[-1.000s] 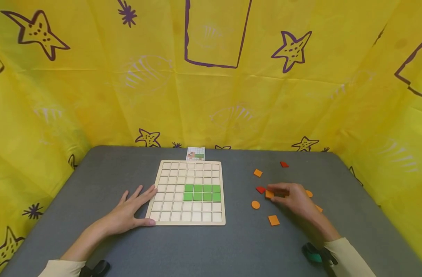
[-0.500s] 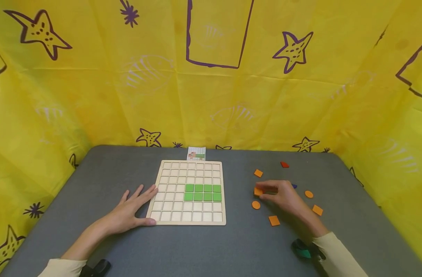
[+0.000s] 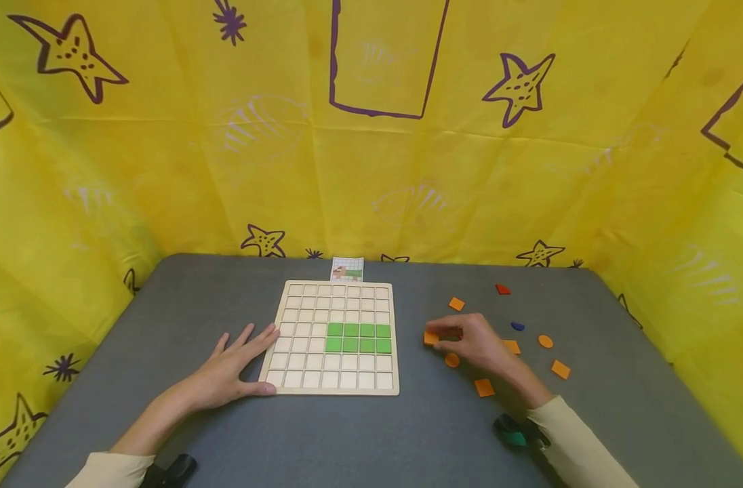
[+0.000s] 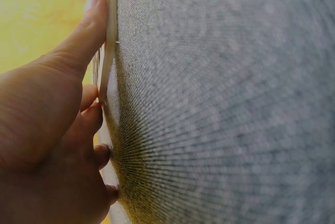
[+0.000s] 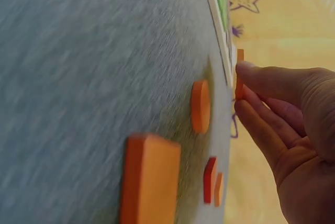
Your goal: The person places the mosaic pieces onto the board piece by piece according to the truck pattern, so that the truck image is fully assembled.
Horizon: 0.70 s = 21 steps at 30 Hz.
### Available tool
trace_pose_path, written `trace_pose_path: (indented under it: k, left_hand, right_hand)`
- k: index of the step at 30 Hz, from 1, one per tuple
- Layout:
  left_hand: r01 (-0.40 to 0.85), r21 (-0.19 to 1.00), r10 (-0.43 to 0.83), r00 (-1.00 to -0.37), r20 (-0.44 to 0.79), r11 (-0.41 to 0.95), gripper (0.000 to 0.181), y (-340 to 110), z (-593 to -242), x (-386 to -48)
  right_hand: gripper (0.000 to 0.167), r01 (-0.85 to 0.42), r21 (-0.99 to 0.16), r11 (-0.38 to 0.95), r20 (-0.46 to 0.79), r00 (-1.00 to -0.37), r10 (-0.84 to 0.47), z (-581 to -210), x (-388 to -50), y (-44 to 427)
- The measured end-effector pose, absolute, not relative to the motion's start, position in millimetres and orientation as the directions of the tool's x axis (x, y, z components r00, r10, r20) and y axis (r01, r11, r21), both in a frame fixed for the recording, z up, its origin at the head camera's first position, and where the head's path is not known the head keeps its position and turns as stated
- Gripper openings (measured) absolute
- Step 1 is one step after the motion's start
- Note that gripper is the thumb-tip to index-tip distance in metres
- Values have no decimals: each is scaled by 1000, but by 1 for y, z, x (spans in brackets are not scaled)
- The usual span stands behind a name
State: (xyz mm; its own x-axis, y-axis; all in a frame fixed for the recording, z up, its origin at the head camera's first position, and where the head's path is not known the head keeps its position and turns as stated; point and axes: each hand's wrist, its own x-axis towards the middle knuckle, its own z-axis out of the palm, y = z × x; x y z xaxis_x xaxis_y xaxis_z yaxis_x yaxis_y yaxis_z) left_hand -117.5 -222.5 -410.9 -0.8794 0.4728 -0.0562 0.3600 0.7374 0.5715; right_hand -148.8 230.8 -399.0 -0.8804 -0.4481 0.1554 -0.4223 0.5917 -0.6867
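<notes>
A pale wooden grid board (image 3: 335, 392) lies on the grey table. Several green square tiles (image 3: 350, 330) fill two rows of cells at its right side. My left hand (image 3: 225, 376) rests along the board's left edge with fingers spread, thumb at the near corner; in the left wrist view the thumb (image 4: 86, 33) touches the board's rim. Just right of the board, my right hand (image 3: 472, 342) pinches an orange square tile (image 3: 430, 338) between thumb and fingers, raised off the table in the right wrist view. A red piece (image 5: 210, 179) is mostly hidden behind this hand in the head view.
On the right lie loose orange squares (image 3: 484, 388), orange rounds (image 3: 545, 341), a small blue piece (image 3: 517, 326) and a red piece (image 3: 502, 289). A small picture card (image 3: 347, 270) lies at the board's far edge. Yellow cloth (image 3: 371, 156) hangs behind the table.
My right hand has moved left towards the board, carrying the orange square tile away from the loose pieces. My left hand has stayed at the board's edge.
</notes>
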Motion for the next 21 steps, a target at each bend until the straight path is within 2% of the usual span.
trace_pose_path:
  k: [21]
  left_hand:
    - [355, 567, 469, -881, -64, 744, 104, -222, -411, -117]
  right_hand:
    - [36, -477, -705, 525, 177, -835, -521, -395, -164, 180]
